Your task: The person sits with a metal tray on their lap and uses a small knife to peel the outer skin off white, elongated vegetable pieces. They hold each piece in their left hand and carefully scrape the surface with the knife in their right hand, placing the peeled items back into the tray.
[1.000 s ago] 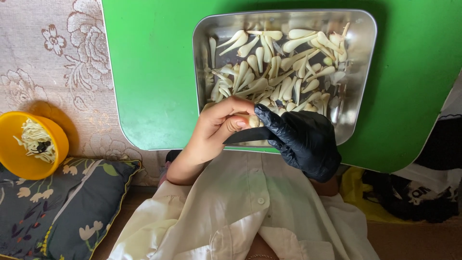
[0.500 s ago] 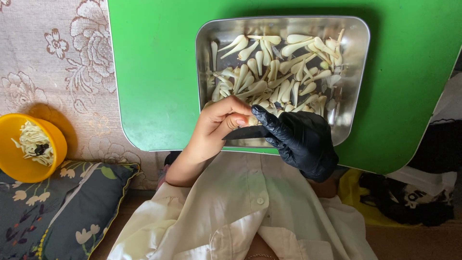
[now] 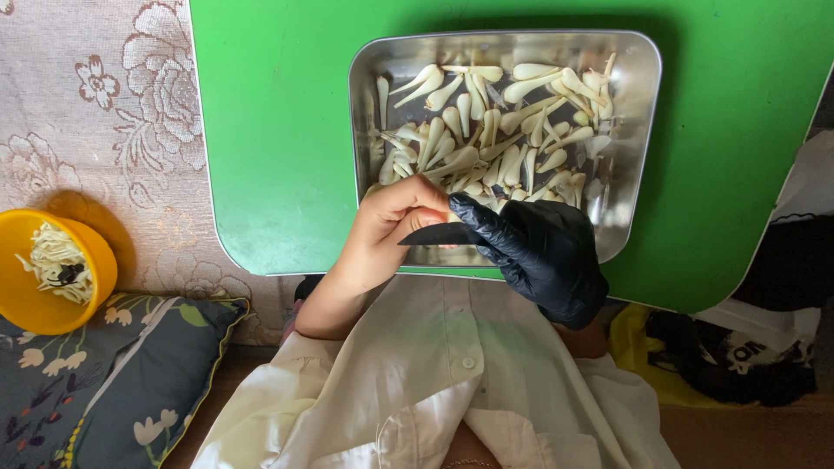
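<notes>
Right now the bare left hand (image 3: 391,227) has its fingers (image 3: 408,193) curled shut around a small pale piece, most likely a garlic clove, though the piece itself is almost wholly hidden inside the grip. Touching it from the right, the black-gloved right hand (image 3: 539,252) is closed on a dark knife blade (image 3: 434,234), whose tip points left across the bare fingers. By the look of it, the step in hand is paring or trimming that one piece over the near edge of the tray; the next move would call for a short, controlled stroke with the blade kept off the bare thumb. Just beyond the fingers sits the steel tray (image 3: 638,130), heaped with peeled, cream-white garlic cloves (image 3: 486,130), slim and tapered. The tray rests on a green table (image 3: 269,130). Well off to the left stands a yellow bowl (image 3: 95,260) holding pale peelings.
</notes>
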